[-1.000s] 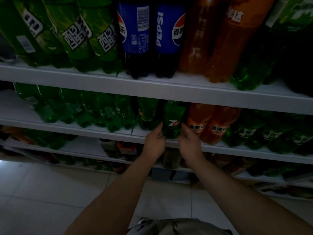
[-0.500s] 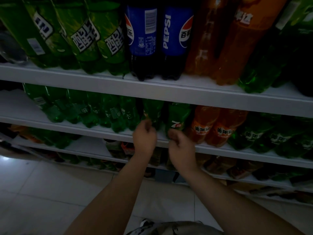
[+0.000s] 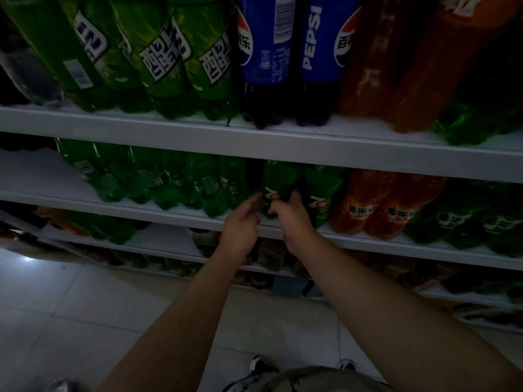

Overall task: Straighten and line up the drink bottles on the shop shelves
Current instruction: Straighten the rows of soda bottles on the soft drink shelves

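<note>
Over the pale tiled floor point(image 3: 85, 306), two bare forearms reach to the front lip of the middle shelf point(image 3: 113, 206). The left hand point(image 3: 240, 222) has its fingers bent against the left flank of a green bottle point(image 3: 278, 176). The right hand point(image 3: 293, 219) curls round its lower right side, thumb in front. Both hands thus grip the one bottle low down. It stands at the shelf's front edge, between a row of green bottles point(image 3: 169, 182) and a second green bottle point(image 3: 322, 190) with the same "7" label.

The step looks like turning and squaring it. It is best twisted on its base rather than lifted, label brought forward, and set flush with its neighbour without nudging the orange bottles point(image 3: 368, 205) beyond. The plastic is smooth and thin, probably slippery, and the shelf looks like flat painted metal.

Higher and farther, the upper shelf point(image 3: 169, 131) carries big cola bottles point(image 3: 266, 52) with lobed feet and glossy blue wraps.
</note>
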Demonstrator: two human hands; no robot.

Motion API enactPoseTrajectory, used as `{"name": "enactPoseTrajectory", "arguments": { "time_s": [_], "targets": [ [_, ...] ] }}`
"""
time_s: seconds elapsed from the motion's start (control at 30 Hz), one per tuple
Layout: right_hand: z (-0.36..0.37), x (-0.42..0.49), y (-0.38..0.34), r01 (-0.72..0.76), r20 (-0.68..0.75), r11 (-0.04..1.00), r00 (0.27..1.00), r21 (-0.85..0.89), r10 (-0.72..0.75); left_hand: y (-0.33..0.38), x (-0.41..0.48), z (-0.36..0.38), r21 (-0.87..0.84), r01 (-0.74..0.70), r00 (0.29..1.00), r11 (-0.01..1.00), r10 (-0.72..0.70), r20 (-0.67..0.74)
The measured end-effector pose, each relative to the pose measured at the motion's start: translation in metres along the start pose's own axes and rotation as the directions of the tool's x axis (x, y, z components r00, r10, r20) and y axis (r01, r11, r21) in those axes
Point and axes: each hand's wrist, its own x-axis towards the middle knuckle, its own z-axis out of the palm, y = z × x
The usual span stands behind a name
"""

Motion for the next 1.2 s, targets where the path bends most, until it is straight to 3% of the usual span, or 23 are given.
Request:
{"name": "enactPoseTrajectory", "arguments": {
  "time_s": [0.07, 0.23, 0.33, 0.5, 0.6, 0.77, 1.1, 1.2],
  "targets": [
    [0.001, -0.004, 0.006, 0.052, -0.009, 0.998, 0.999, -0.033, -0.052, 0.0, 0.004, -0.003, 0.035, -0.013, 1.0, 0.999, 0.014, -0.015],
    [0.007, -0.012, 0.013, 0.199, -0.024, 0.977, 0.979, -0.079, -0.201, 0.015, 0.014, 0.01, 0.162, -0.117, 0.986, 0.98, 0.095, 0.136],
    [0.005, -0.013, 0.017, 0.19, -0.012, 0.977, 0.981, -0.099, -0.192, 0.006, 0.015, 0.008, 0.146, -0.132, 0.986, 0.98, 0.115, 0.119],
    [-0.004, -0.009, 0.018, 0.143, -0.011, 0.979, 0.989, -0.147, -0.146, -0.009, 0.018, -0.009, 0.343, -0.112, 0.993, 0.933, 0.121, -0.007],
    [-0.001, -0.013, 0.023, 0.169, 0.002, 0.975, 0.985, -0.147, -0.171, -0.004, 0.025, -0.006, 0.438, -0.205, 0.979, 0.875, 0.19, 0.079],
    [0.001, -0.015, 0.032, 0.125, 0.007, 0.986, 0.992, -0.112, -0.125, -0.001, 0.019, 0.003, 0.256, -0.179, 0.981, 0.95, 0.154, 0.115],
    [-0.015, -0.012, 0.044, 0.162, 0.086, 0.945, 0.986, -0.284, -0.143, -0.003, 0.016, 0.004, 0.371, -0.171, 0.985, 0.913, 0.162, 0.054],
    [-0.017, -0.014, 0.045, 0.151, 0.011, 0.928, 0.988, -0.341, -0.157, -0.002, 0.011, 0.005, 0.385, -0.152, 0.988, 0.91, 0.141, 0.058]
  ]
}}
